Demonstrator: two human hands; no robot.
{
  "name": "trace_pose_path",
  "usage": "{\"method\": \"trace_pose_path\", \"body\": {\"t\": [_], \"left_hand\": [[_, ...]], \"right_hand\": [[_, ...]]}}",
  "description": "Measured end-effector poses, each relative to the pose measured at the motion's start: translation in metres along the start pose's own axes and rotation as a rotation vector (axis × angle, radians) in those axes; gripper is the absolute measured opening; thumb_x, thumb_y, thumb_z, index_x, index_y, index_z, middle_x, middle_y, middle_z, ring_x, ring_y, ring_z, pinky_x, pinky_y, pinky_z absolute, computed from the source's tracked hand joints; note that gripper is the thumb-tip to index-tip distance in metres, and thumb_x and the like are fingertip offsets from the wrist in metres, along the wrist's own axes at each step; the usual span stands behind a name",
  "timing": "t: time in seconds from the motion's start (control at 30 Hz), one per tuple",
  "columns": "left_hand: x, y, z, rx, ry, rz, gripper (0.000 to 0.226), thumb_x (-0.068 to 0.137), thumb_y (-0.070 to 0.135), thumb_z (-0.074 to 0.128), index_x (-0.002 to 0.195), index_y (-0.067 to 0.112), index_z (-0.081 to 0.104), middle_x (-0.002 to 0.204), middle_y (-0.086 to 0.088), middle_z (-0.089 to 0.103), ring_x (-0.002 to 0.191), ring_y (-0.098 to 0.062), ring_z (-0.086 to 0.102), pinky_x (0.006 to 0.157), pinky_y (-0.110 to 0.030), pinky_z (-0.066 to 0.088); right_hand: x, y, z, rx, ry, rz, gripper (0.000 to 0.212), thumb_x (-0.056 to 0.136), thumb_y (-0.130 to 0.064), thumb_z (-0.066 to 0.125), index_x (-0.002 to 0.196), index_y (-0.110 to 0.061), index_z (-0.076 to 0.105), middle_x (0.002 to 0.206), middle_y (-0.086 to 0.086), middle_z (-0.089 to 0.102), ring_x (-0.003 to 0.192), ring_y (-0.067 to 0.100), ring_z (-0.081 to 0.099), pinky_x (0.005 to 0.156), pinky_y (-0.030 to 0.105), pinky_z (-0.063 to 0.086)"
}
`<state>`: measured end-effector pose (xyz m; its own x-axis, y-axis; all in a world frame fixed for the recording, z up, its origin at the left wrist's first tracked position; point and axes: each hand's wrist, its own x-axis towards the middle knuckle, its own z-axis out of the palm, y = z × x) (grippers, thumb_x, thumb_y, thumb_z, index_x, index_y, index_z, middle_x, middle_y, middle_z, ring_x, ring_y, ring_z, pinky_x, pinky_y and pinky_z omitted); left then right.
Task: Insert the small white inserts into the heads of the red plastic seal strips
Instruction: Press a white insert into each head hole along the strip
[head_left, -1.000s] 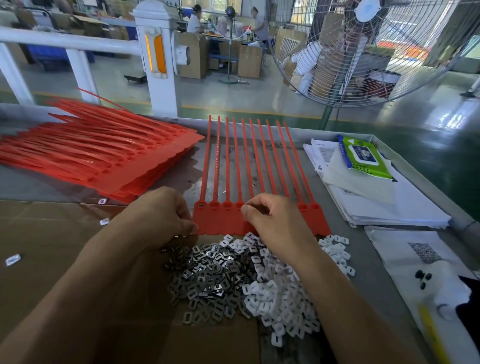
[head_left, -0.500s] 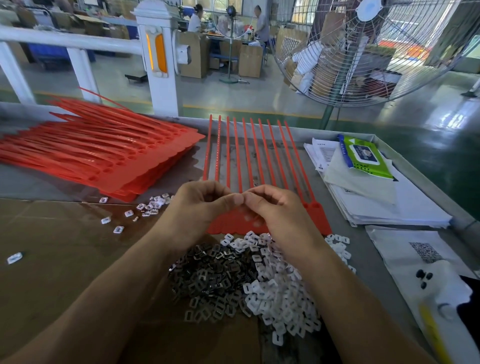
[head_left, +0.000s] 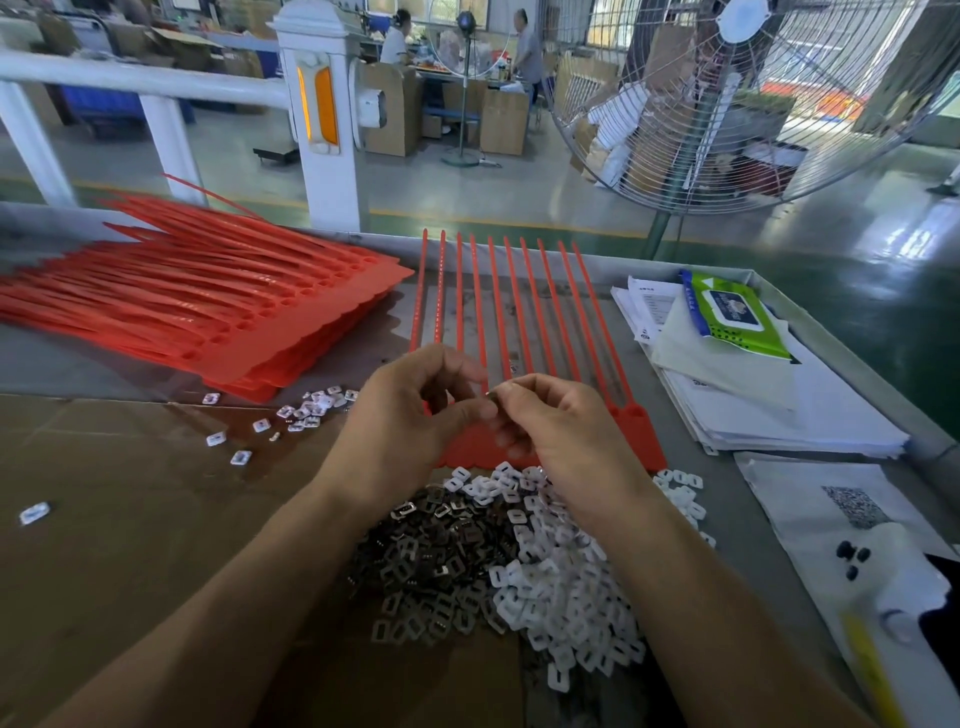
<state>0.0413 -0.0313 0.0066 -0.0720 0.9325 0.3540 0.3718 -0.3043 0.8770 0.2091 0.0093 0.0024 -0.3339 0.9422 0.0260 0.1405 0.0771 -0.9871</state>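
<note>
Cardboard on the desk (head_left: 727, 509) carries a heap of white inserts (head_left: 566, 587); above it the left hand (head_left: 410, 431) and right hand (head_left: 561, 431) meet, fingertips pinching one small piece (head_left: 491, 397), over the red seal strips (head_left: 519, 322)

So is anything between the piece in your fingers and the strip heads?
Nothing separate. Both the left hand and right hand hover right over the red strip heads, hiding most; the small piece sits pinched above them.

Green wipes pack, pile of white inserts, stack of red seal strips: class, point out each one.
Green wipes pack (head_left: 737, 317): head view, on its white flap label.
Pile of white inserts (head_left: 566, 597): head view, pile's middle.
Stack of red seal strips (head_left: 218, 312): head view, top sheet.
</note>
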Motion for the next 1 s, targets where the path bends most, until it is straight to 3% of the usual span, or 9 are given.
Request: {"method": "trace_pose_path", "body": {"t": [0.07,0.1,0.27,0.37,0.5,0.6,0.83,1.0], "left_hand": [[0.0,0.0,-0.001,0.155,0.011,0.084,0.014,0.085,0.018,0.079,0.093,0.027,0.071,0.081,0.008,0.066,0.068,-0.011,0.054,0.063,-0.019,0.041],[0.0,0.0,-0.002,0.219,0.011,0.12,0.014,0.086,0.018,0.078,0.093,0.028,0.071,0.082,0.01,0.065,0.071,-0.011,0.055,0.065,-0.019,0.042],[0.0,0.0,-0.001,0.387,0.024,0.248,0.008,0.087,0.025,0.076,0.094,0.028,0.072,0.086,0.014,0.064,0.082,-0.007,0.058,0.078,-0.039,0.049],[0.0,-0.001,-0.003,0.446,0.04,0.275,0.008,0.087,0.034,0.071,0.094,0.031,0.071,0.087,0.016,0.064,0.085,-0.006,0.057,0.082,-0.043,0.047],[0.007,-0.011,-0.013,0.542,0.137,0.206,0.006,0.087,0.032,0.073,0.093,0.031,0.072,0.089,0.018,0.064,0.087,-0.006,0.055,0.086,-0.045,0.046],[0.012,-0.023,-0.023,0.609,0.178,0.097,0.005,0.086,0.031,0.076,0.091,0.031,0.074,0.091,0.018,0.063,0.094,-0.013,0.057,0.091,-0.047,0.046],[0.015,-0.038,-0.02,0.715,0.118,-0.055,0.005,0.085,0.039,0.076,0.087,0.042,0.072,0.102,0.016,0.063,0.106,-0.013,0.049,0.09,-0.035,0.028],[0.018,-0.04,-0.018,0.729,0.11,-0.088,0.004,0.084,0.039,0.076,0.089,0.04,0.075,0.104,0.016,0.062,0.111,-0.013,0.046,0.088,-0.031,0.021]], "right_hand": [[0.0,0.0,0.0,0.003,0.016,0.013,0.022,0.102,-0.03,0.06,0.094,-0.016,0.075,0.077,-0.005,0.073,0.071,0.006,0.065,0.066,0.017,0.052],[0.0,0.0,-0.001,-0.001,0.022,0.018,0.022,0.103,-0.03,0.06,0.095,-0.015,0.074,0.077,-0.005,0.073,0.071,0.005,0.065,0.066,0.017,0.052],[-0.001,0.0,-0.002,-0.031,0.028,0.044,0.023,0.103,-0.034,0.06,0.093,-0.018,0.074,0.077,-0.003,0.072,0.071,0.007,0.065,0.071,0.021,0.053],[-0.002,-0.001,0.0,-0.032,0.032,0.032,0.022,0.101,-0.035,0.062,0.092,-0.02,0.076,0.08,-0.003,0.074,0.073,0.007,0.067,0.074,0.026,0.053],[-0.002,0.0,0.0,-0.148,0.119,-0.035,0.017,0.1,-0.038,0.062,0.094,-0.029,0.075,0.087,-0.015,0.076,0.079,-0.002,0.07,0.075,0.019,0.05],[-0.002,0.0,-0.001,-0.227,0.153,-0.07,0.013,0.1,-0.035,0.062,0.094,-0.032,0.073,0.087,-0.022,0.074,0.079,-0.004,0.068,0.064,0.006,0.047],[-0.003,0.003,0.0,-0.302,0.114,-0.064,0.014,0.1,-0.034,0.063,0.091,-0.031,0.074,0.083,-0.01,0.075,0.081,0.008,0.07,0.066,0.014,0.052],[-0.003,0.002,0.0,-0.347,0.106,-0.054,0.013,0.101,-0.038,0.062,0.098,-0.032,0.073,0.084,-0.014,0.075,0.082,0.001,0.069,0.059,0.002,0.047]]}}
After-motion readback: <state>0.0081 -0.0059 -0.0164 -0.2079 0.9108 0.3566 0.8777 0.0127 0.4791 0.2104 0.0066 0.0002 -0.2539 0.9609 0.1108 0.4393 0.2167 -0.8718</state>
